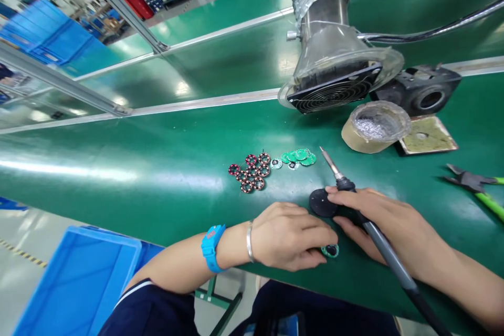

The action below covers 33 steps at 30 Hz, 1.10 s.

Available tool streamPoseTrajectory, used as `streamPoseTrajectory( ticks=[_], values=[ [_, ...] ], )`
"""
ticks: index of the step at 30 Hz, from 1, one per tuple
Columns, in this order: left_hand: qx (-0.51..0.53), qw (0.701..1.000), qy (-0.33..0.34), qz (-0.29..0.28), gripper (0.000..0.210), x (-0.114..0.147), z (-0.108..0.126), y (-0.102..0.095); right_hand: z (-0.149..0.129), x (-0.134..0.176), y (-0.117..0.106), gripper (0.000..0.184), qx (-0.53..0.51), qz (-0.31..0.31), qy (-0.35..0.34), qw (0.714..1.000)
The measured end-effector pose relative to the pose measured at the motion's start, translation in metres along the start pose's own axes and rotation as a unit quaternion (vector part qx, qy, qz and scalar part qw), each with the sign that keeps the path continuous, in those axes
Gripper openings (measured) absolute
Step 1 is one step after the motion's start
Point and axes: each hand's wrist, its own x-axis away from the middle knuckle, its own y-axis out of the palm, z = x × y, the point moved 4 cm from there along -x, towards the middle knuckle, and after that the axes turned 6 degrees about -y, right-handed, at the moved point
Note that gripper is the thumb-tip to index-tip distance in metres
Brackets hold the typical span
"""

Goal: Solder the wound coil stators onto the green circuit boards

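Note:
My left hand (295, 236), with a blue wrist strap and a silver bangle, pinches a small round green circuit board (329, 251) with a dark centre near the table's front edge. A soldering iron (374, 233) rests in my right hand (397, 226), its tip pointing up and away over the table. The fingertips of that hand also touch a black round disc (323, 203); whether they grip it I cannot tell. Beyond my hands lie several copper-wound rings (252, 171) in a cluster. Beside them is a small heap of green round boards (301, 156).
A fume extractor hood (334, 89) hangs over the table's back. Below it stand a round tub (358, 139) of silvery bits, a dark iron holder (425, 94) and a sponge tray (429, 135). Green-handled cutters (472, 181) lie at right. A blue crate (86, 278) sits lower left.

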Motion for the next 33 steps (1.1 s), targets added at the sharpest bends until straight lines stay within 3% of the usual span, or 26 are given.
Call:
streamPoseTrajectory(
  ticks=[3, 5, 7, 9, 13, 16, 19, 23, 28, 33],
  values=[
    [-0.071, 0.991, -0.111, -0.035, 0.029, 0.008, -0.012, -0.030, -0.001, -0.001, -0.001, 0.037, 0.000, 0.012, -0.001, 1.000],
    [-0.171, 0.960, -0.217, -0.047, 0.023, 0.018, -0.026, -0.051, -0.001, -0.002, -0.001, 0.037, 0.005, 0.014, 0.003, 1.000],
    [-0.245, 0.929, -0.276, -0.040, 0.015, 0.027, -0.037, -0.066, -0.002, -0.002, -0.001, 0.038, 0.012, 0.014, 0.005, 1.000],
    [-0.260, 0.924, -0.278, -0.032, 0.012, 0.031, -0.043, -0.069, -0.002, -0.003, -0.001, 0.037, 0.012, 0.018, 0.006, 1.000],
    [-0.212, 0.948, -0.236, -0.038, 0.004, 0.028, -0.043, -0.060, -0.003, -0.004, -0.001, 0.034, 0.013, 0.023, 0.011, 1.000],
    [-0.249, 0.922, -0.297, -0.007, 0.023, 0.029, -0.044, -0.065, -0.004, -0.004, -0.001, 0.034, 0.018, 0.018, 0.012, 1.000],
    [-0.282, 0.894, -0.348, -0.020, 0.030, 0.031, -0.046, -0.067, -0.004, -0.004, -0.001, 0.035, 0.014, 0.020, 0.014, 1.000],
    [-0.231, 0.925, -0.300, -0.033, 0.020, 0.025, -0.039, -0.054, -0.003, -0.004, 0.000, 0.036, 0.015, 0.023, 0.013, 1.000],
    [-0.121, 0.970, -0.212, -0.017, 0.031, 0.014, -0.028, -0.032, -0.003, -0.005, 0.002, 0.035, 0.023, 0.027, 0.009, 0.999],
    [0.010, 0.981, -0.169, 0.096, 0.032, -0.001, -0.030, -0.024, -0.003, -0.006, 0.003, 0.033, 0.004, 0.041, 0.029, 0.999]
  ],
)
